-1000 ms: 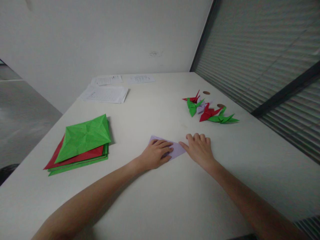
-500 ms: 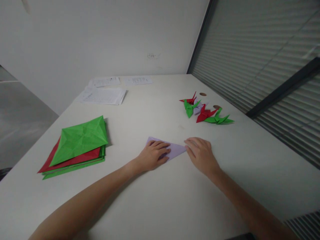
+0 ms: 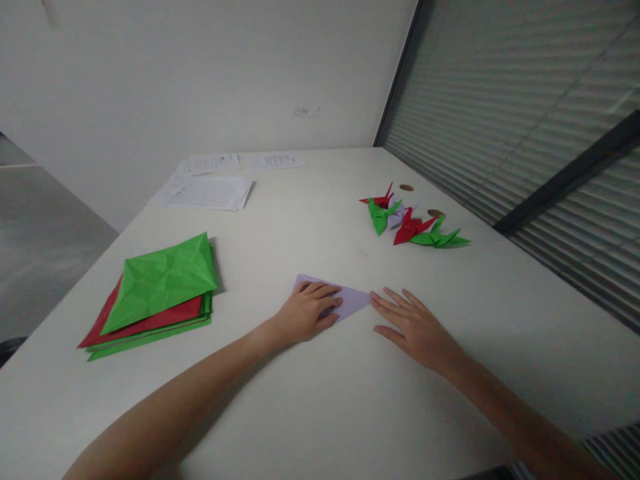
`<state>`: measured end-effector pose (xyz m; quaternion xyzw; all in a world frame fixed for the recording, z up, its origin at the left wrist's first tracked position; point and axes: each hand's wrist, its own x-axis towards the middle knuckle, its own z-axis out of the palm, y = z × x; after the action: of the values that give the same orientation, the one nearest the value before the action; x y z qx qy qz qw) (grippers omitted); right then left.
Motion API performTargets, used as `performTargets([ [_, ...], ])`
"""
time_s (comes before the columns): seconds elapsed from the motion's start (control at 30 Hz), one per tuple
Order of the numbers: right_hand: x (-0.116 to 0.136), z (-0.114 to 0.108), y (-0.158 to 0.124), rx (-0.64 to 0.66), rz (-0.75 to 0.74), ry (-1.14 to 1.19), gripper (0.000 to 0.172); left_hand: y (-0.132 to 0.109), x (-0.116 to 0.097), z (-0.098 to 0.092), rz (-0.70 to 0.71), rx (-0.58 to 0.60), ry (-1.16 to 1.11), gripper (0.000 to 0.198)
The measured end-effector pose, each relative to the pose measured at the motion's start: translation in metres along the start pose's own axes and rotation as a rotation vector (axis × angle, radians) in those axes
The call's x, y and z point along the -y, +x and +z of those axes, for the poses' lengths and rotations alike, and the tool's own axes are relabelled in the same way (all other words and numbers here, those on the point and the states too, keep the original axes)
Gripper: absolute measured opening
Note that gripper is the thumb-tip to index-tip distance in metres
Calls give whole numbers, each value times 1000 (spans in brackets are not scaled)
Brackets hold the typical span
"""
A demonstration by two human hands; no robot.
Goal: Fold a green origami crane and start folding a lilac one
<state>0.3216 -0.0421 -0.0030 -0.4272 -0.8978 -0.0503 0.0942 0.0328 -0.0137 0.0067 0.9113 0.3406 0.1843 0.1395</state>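
A folded light purple paper (image 3: 354, 301) lies flat on the white table, narrowing to a point on its right. My left hand (image 3: 311, 310) rests on top of it with the fingers spread, covering much of its left part. At the paper's right tip is my right hand (image 3: 407, 323), palm down with its fingers spread; the index fingertip is at the tip and the thumb is apart from it. The paper's underside and the part beneath my left palm are hidden.
Green and red paper sheets (image 3: 163, 283) are stacked at the left. Several folded paper cranes (image 3: 410, 227) sit at the back right, near two round holes. Printed sheets (image 3: 210, 193) lie at the back left of the table (image 3: 300, 230). Window blinds (image 3: 480, 120) border the right side.
My right hand has opened from bent, gathered fingers to spread ones and moved slightly right and down. My left hand and the purple paper have stayed in place.
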Motion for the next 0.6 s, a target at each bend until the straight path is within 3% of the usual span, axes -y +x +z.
performTargets([
  [0.17,16,-14,11,-96,3,-19,43,0,-2,0,-6,-11,8,33],
  [0.27,39,-16,21,-48,-105,46,47,-1,-2,1,-6,-20,13,34],
  [0.37,49,-13,24,-32,-94,68,50,-1,-1,2,-5,-21,16,34],
  [0.6,14,-10,6,-27,27,-3,43,-1,0,1,-7,-10,11,34],
])
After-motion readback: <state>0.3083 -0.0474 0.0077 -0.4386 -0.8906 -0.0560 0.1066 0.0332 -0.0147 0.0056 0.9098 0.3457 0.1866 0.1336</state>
